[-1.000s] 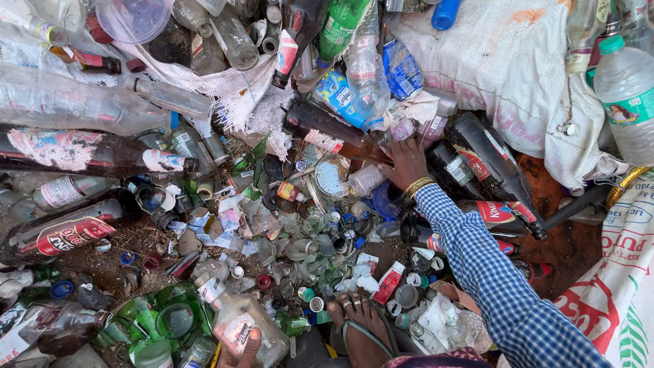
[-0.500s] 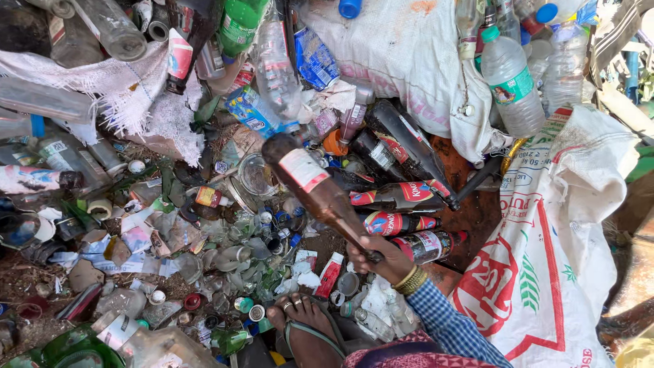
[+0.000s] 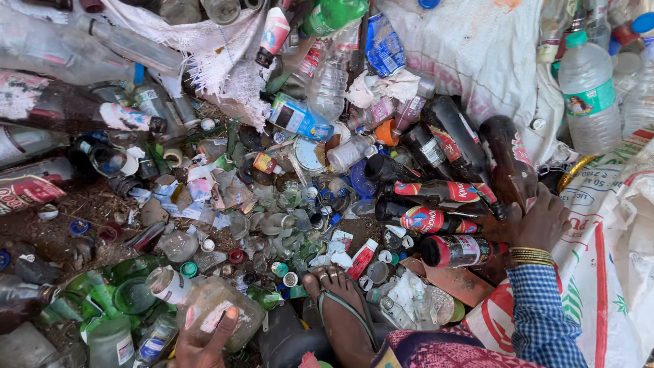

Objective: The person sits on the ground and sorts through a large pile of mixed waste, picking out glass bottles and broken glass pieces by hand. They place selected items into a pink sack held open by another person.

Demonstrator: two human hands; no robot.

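Only 1 view: the head camera looks almost straight down from above the seated person onto a littered ground (image 3: 61,232), fairly near. The person's sandalled foot (image 3: 344,307) enters at 6 o'clock, a white sack (image 3: 613,259) at 4 o'clock.

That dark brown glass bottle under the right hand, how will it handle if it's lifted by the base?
The brown bottle looks like glass, so probably stiff, fairly heavy and breakable; shards lie nearby. It lies on its side against other dark bottles, so it may roll or knock them. The right hand grips its base.
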